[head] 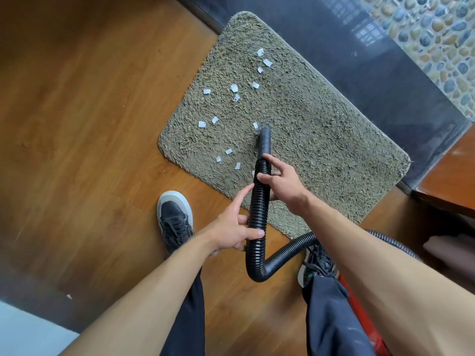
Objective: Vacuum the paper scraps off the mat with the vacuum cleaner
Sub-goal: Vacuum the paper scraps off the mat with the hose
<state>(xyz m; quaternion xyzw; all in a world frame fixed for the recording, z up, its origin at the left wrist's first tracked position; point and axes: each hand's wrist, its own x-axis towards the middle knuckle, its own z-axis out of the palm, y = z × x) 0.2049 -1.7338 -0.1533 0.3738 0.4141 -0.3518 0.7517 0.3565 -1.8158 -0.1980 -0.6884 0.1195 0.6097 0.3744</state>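
– Two hands hold the black hose (259,201), right?

– Yes. The left hand (232,232) grips it low down, near the middle of the frame, with the thumb across the front. The right hand (280,182) grips it higher up, fingers wrapped round the bumpy part.

– Where is the end of the hose?

– The smooth nozzle (264,140) points down onto the fuzzy mat (321,129), in the middle of the frame. One white scrap (255,125) lies just beside its tip.

– Are there more scraps?

– Lots. The paper scraps (234,87) are spread over the left half of the mat, from the upper middle down to near the hands. The right half of the mat looks bare.

– What is under the mat?

– A brown wooden floor (90,111). A black shoe (174,219) stands on it at the lower left of the mat. The hose bends at the bottom and runs off to the right, behind the right arm.
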